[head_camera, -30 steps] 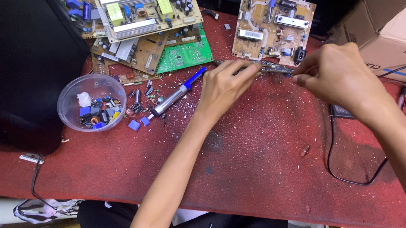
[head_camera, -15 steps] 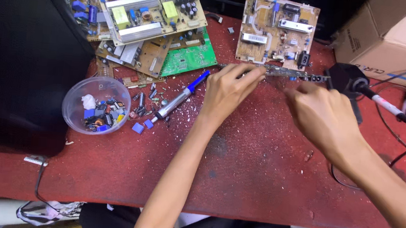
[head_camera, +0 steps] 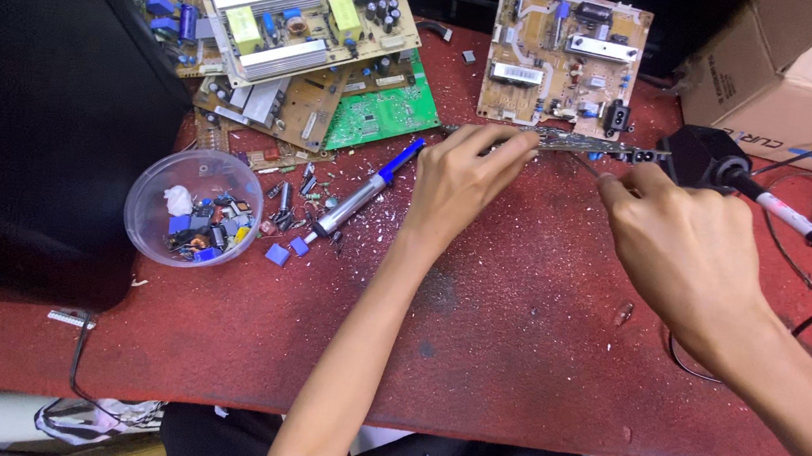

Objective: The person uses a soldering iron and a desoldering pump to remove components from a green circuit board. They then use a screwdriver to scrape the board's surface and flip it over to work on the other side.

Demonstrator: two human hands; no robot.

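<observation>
The left hand (head_camera: 461, 179) holds a thin circuit board (head_camera: 576, 143) up on its edge on the red desk (head_camera: 472, 366), so it stays steady. The right hand (head_camera: 676, 241) pinches something small near the board; I cannot tell what. A soldering iron (head_camera: 780, 209) lies close by.

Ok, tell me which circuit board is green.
The small green board, at the right edge of the left pile; the other boards are tan or brown.

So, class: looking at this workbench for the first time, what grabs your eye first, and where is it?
At the centre, the left hand and right hand meet over a narrow circuit board held edge-up on the red mat. Top left lies a pile of circuit boards, with a clear bowl of small parts below it.
</observation>
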